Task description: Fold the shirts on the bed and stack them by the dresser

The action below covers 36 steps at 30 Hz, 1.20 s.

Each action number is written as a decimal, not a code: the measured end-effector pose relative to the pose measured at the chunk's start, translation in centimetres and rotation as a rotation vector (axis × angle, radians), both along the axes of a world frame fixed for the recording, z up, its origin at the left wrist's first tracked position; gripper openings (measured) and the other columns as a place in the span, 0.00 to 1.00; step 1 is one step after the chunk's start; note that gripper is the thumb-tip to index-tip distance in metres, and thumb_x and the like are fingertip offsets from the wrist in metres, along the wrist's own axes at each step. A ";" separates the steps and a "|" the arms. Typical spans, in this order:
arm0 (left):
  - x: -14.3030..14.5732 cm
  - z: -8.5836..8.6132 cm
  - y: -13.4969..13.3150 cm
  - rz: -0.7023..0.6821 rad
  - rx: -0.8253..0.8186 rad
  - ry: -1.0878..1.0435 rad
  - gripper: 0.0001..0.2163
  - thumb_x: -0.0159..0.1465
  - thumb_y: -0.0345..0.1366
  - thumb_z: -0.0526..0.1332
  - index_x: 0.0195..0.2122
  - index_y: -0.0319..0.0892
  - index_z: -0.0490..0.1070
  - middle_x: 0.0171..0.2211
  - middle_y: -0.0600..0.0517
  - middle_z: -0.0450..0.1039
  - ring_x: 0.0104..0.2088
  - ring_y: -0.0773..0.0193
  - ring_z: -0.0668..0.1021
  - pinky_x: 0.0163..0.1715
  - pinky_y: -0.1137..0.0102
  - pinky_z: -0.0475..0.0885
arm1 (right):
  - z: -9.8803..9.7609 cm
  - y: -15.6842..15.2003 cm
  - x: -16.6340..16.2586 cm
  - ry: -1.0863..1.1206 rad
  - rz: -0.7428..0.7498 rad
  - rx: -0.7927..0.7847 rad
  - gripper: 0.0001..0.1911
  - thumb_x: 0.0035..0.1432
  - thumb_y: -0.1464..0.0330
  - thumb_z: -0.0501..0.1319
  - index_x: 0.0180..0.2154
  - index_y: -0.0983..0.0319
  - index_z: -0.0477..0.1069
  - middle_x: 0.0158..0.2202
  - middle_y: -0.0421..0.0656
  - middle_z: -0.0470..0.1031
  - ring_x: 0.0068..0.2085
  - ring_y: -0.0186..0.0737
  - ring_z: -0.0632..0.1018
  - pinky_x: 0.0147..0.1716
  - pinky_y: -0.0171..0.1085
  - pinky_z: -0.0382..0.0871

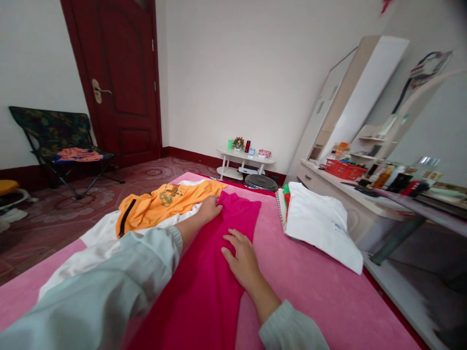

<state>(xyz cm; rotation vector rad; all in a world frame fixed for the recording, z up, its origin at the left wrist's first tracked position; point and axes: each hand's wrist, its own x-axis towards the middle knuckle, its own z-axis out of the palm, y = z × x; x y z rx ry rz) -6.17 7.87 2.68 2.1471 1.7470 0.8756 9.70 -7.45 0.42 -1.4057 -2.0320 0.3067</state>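
Note:
A magenta garment (207, 287) lies lengthwise on the pink bed cover (314, 301), its top end away from me and its lower part running out of view below. My left hand (209, 210) rests on the garment's left edge near the top, fingers stretched out. Over its right side lies my right hand (243, 255), palm down with the fingers apart. To the left, an orange shirt (156, 201) with a printed figure and a dark stripe is spread over white clothing (98, 231). A stack of folded clothes with a white shirt (317, 218) on top sits at the right.
Beyond the bed is a low white table (241, 154) with small items. A dresser (314, 175) stands along the right, bearing a red basket (345, 168) and bottles. At the left are a camouflage folding chair (58, 131) and a dark red door (120, 82).

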 end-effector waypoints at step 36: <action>2.9 -0.1 7.6 0.104 -0.224 -0.134 0.17 0.54 0.47 0.64 0.32 0.36 0.72 0.22 0.49 0.72 0.29 0.57 0.77 0.26 0.71 0.67 | 0.3 -0.1 -0.4 0.066 -0.050 -0.064 0.18 0.54 0.69 0.60 0.48 0.58 0.73 0.56 0.45 0.68 0.58 0.46 0.66 0.61 0.50 0.54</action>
